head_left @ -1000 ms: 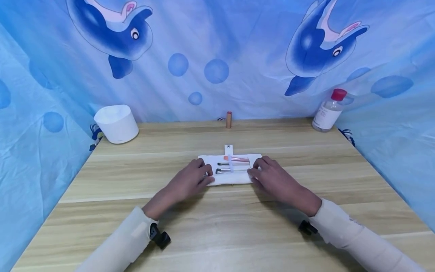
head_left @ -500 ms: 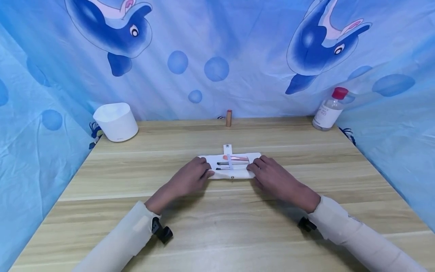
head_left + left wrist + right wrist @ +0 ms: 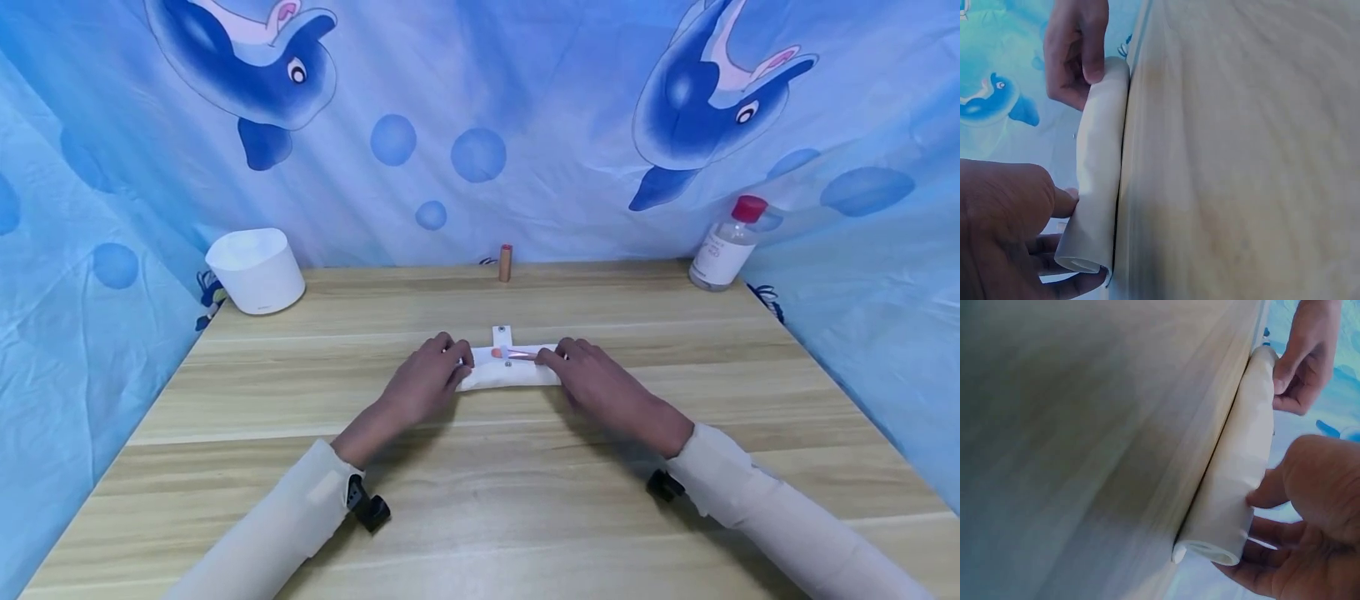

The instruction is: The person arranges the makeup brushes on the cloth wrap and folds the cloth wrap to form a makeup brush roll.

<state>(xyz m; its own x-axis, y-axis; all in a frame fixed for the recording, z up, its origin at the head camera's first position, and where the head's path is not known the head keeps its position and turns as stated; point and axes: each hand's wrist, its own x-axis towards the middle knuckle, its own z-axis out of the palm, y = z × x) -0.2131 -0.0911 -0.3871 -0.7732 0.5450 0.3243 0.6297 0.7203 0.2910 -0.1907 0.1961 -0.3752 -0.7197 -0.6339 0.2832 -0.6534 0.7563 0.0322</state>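
Note:
A white brush roll (image 3: 510, 377), partly rolled up from the near side, lies across the middle of the wooden table (image 3: 480, 483). A makeup brush (image 3: 517, 355) with an orange-pink head still shows on its unrolled strip, and a snap tab (image 3: 502, 336) sticks out at the far edge. My left hand (image 3: 426, 379) grips the left end between thumb and fingers. At the opposite end, my right hand (image 3: 603, 387) pinches the roll the same way. Both wrist views show the rolled layers end-on, with thumbs on the near side of the roll (image 3: 1100, 150).
A white round-cornered container (image 3: 258, 273) stands at the back left. Behind the roll, near the table's far edge, is a small brown tube (image 3: 506, 264). A clear bottle (image 3: 722, 252) with a red cap stands at the back right, before a blue dolphin-print curtain (image 3: 480, 83).
Both hands have rolled the near edge of the brush roll away from the person. The nearer brushes are now covered, and the open strip is narrower.

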